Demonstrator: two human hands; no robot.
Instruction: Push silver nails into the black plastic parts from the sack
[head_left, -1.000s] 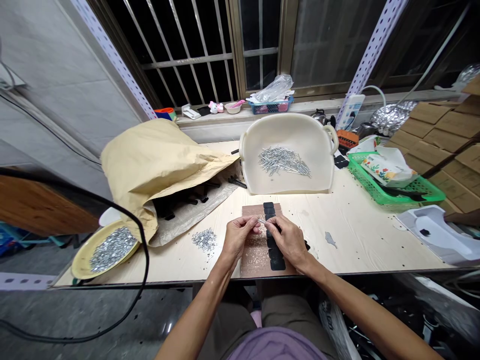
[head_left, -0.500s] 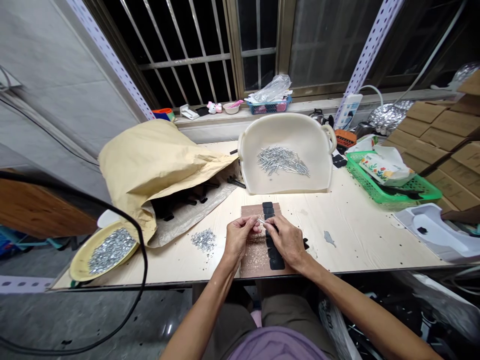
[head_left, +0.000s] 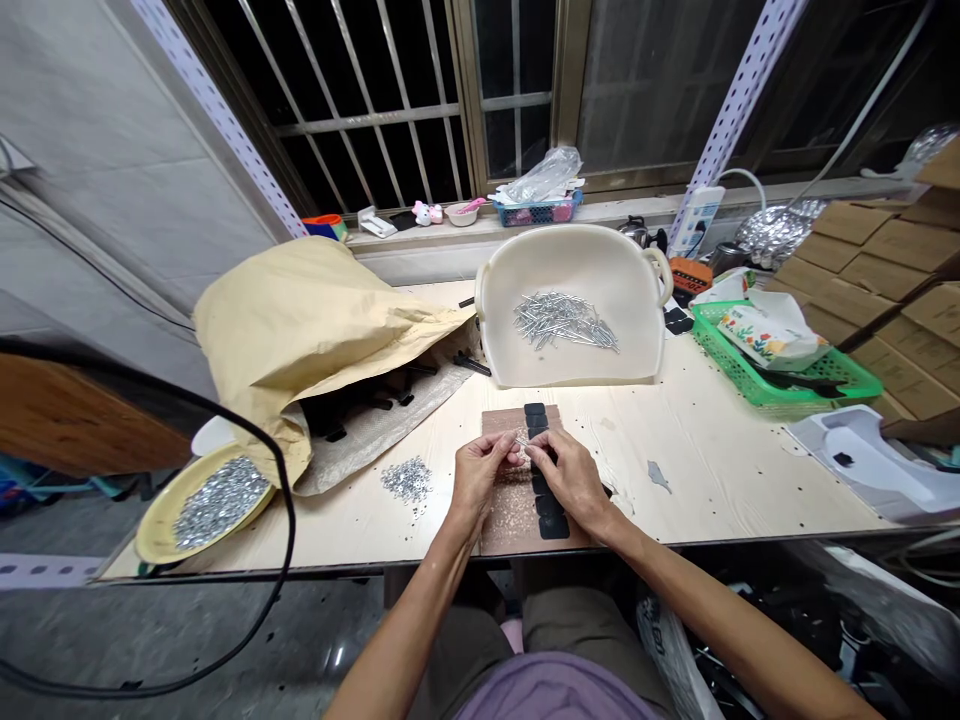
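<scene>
My left hand and my right hand meet fingertip to fingertip over a brown board at the table's near edge. Both are pinched on a small silver screw held between them. A row of black plastic pieces lies on the board, partly hidden under my right hand. A little heap of small silver parts lies just left of my left hand. Behind the board stands a white plastic tray with a pile of long silver screws.
A tan paper sack spills black parts at left. A yellow plate of silver parts hangs over the left front corner. A green basket, a white tray and cardboard boxes crowd the right. A black cable loops at left.
My hands have stayed over the board, the fingertips drawing slightly closer around the screw. The view has shifted a little; nothing else moved.
</scene>
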